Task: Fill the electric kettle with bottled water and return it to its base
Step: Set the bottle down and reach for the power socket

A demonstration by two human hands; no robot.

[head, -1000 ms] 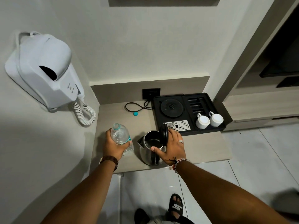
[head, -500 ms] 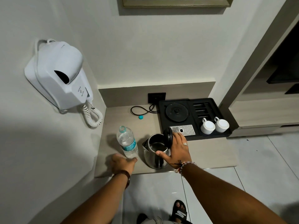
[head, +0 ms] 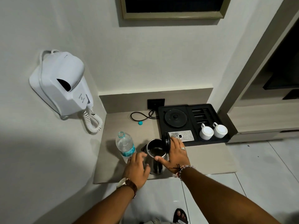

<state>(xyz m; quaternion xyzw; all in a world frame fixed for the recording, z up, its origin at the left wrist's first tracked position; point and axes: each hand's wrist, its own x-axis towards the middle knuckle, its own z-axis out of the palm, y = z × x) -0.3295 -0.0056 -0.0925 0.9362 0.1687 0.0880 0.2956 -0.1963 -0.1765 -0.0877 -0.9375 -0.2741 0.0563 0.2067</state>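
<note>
Two hands meet at the kettle point(head: 156, 156), which stands lid-up at the worktop point(head: 210, 157) near edge; its base point(head: 176, 118) lies far and right in the black tray point(head: 226, 136). The right hand point(head: 175, 155) closes on the handle. The left hand point(head: 137, 168) rests fingers apart against the kettle's left side. The uncapped bottle point(head: 125, 146) stands just left.

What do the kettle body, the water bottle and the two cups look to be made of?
Kettle: apparently brushed stainless steel, grey with soft reflections, black probably plastic lid. Water bottle: clear thin plastic, see-through and ribbed. Two cups: likely glazed white ceramic, smooth and opaque.
</note>
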